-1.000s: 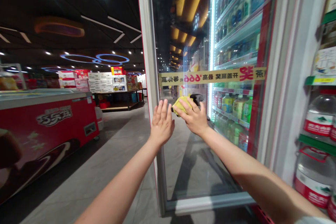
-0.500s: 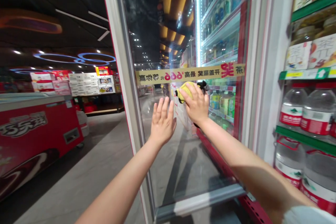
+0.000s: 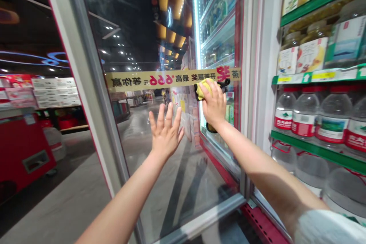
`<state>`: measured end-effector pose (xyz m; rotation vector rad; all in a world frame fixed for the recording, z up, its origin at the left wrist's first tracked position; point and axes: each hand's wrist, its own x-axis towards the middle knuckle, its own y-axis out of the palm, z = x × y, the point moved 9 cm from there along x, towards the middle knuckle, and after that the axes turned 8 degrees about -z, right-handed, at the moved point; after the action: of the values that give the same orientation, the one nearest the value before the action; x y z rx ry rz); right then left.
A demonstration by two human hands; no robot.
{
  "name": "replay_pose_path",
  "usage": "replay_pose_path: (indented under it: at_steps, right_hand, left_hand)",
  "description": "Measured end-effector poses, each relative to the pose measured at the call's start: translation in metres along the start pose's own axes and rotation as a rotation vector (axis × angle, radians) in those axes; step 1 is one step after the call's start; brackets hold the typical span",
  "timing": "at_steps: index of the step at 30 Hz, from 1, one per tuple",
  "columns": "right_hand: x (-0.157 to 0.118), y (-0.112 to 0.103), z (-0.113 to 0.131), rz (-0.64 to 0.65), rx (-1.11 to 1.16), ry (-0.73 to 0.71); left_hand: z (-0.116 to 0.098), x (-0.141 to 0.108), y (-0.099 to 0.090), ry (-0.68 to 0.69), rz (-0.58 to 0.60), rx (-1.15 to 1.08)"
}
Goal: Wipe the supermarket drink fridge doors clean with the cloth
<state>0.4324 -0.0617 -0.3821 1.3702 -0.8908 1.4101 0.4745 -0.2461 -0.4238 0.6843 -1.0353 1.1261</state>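
Observation:
A glass door [image 3: 137, 126] in a pale metal frame fills the middle of the head view, crossed by a yellow printed strip [image 3: 126, 80]. My left hand [image 3: 166, 133] is by the glass below the strip, fingers spread and holding nothing. To its right, my right hand [image 3: 214, 103] has its fingers bent over a yellow cloth [image 3: 203, 88] against the door at the strip's right part. Black bits stick out on both sides of the cloth; what they belong to is partly hidden by the hand.
Shelves on the right carry large water bottles [image 3: 305, 110] and boxed drink bottles [image 3: 311, 51]. A red freezer chest [image 3: 25, 148] stands at the far left, with stacked white boxes [image 3: 55, 91] behind. Lit drink shelves [image 3: 217, 19] show through the glass.
The view has turned to the right, so more of the right shelves shows. The fingers of my left hand are spread wider. My right hand remains on the cloth, now at the strip's right part.

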Motion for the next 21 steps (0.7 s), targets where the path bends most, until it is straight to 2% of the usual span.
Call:
replay_pose_path:
  at_steps: [3,5,6,8,10,11,14,16,18,21]
  right_hand:
    - [-0.001,-0.007,-0.04,-0.1,-0.03,0.188]
    - [-0.013,-0.011,-0.05,-0.138,-0.053,0.254]
    - [-0.015,-0.01,-0.046,-0.129,-0.053,0.229]
    - [-0.008,-0.003,-0.027,-0.061,-0.022,0.071]
    - [0.013,0.004,-0.014,0.008,0.013,-0.086]
    - [0.026,0.006,-0.016,0.016,0.013,-0.109]
    - [0.051,0.003,-0.053,-0.029,-0.046,-0.004]
    - [0.044,-0.003,-0.082,-0.071,-0.075,0.099]
    - [0.025,-0.007,-0.1,-0.099,-0.084,0.162]
    - [0.016,-0.004,-0.105,-0.076,-0.091,0.131]
  left_hand:
    - [0.001,0.001,0.0,-0.006,0.002,-0.003]
    - [0.002,0.001,0.0,-0.005,-0.007,0.003]
    - [0.003,0.001,0.0,-0.003,-0.014,0.004]
    - [0.005,0.001,0.0,-0.001,-0.022,-0.003]
    - [0.009,0.001,0.001,-0.007,-0.016,-0.015]
    - [0.011,0.001,0.002,-0.011,-0.01,-0.021]
    - [0.015,0.002,0.002,-0.007,0.001,-0.026]
    - [0.015,0.003,0.0,0.004,-0.013,-0.013]
    - [0.014,0.003,-0.002,0.015,-0.036,0.003]
    - [0.013,0.004,-0.003,0.022,-0.053,0.011]
